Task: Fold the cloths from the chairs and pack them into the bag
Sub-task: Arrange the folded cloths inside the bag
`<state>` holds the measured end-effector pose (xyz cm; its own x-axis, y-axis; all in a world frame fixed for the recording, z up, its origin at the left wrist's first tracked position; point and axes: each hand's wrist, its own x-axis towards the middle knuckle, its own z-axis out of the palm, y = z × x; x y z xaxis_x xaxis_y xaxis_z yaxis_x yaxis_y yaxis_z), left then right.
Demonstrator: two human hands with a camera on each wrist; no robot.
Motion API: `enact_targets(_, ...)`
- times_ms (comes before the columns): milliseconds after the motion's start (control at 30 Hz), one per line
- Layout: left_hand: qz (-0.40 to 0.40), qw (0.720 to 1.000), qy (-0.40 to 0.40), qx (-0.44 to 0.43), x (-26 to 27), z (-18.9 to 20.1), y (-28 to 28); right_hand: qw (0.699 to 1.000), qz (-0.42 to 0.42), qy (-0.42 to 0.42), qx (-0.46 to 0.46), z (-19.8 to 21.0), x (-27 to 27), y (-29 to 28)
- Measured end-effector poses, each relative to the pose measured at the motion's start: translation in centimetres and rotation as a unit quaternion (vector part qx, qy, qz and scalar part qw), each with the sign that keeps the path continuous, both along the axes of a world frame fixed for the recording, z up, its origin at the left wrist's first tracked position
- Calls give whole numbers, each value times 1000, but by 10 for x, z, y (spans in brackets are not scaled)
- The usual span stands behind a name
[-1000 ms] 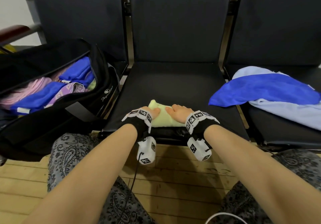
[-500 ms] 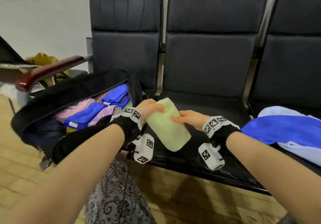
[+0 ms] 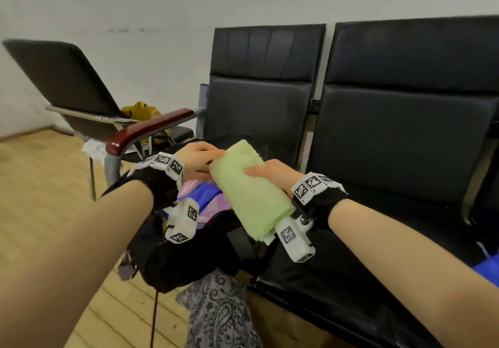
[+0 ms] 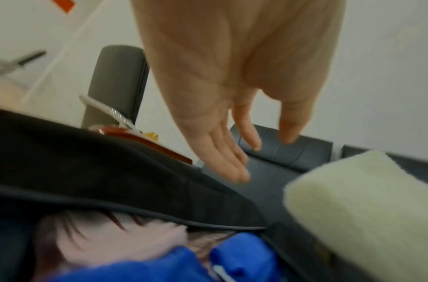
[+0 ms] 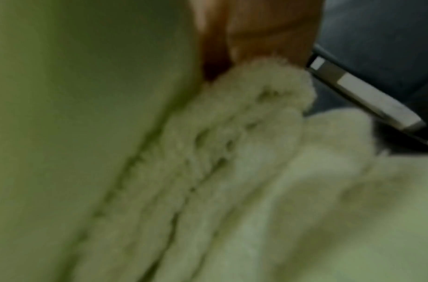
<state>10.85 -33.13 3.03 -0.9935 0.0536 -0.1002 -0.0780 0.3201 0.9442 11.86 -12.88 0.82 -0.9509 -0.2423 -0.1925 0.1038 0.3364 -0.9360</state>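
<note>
**Green cloth held over the open bag**

The right hand [image 3: 272, 175] has its fingers [image 3: 255, 171] curled round the folded green cloth [image 3: 249, 195]. Below them gapes the black bag [image 3: 189, 261], with blue and pink cloths [image 4: 135, 253] inside. The left hand [image 3: 198, 160] hangs with relaxed, straight fingers [image 4: 232, 164] beside the cloth's far end. No writing is readable.

Soft, even indoor light; wrist views blurred (right worst), head view bowed at edges.
</note>
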Motion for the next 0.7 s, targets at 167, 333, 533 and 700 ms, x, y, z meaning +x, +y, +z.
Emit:
enact_targets(167,137,910,42,-389,-47,-18,-76,989,-141,2,-40,-27,-54,-19)
enact_targets(333,202,828,-32,-522,-89,-53,-118,970,-205,-62,-113,-46,-96,-32)
enact_targets(533,200,835,7,-513,-125,-68,-137,964,-223,-81,-121,-58,-119,-65)
enact_targets(700,260,830,40,-493,-124,-66,-137,949,-197,-110,-221,-74,-119,-116)
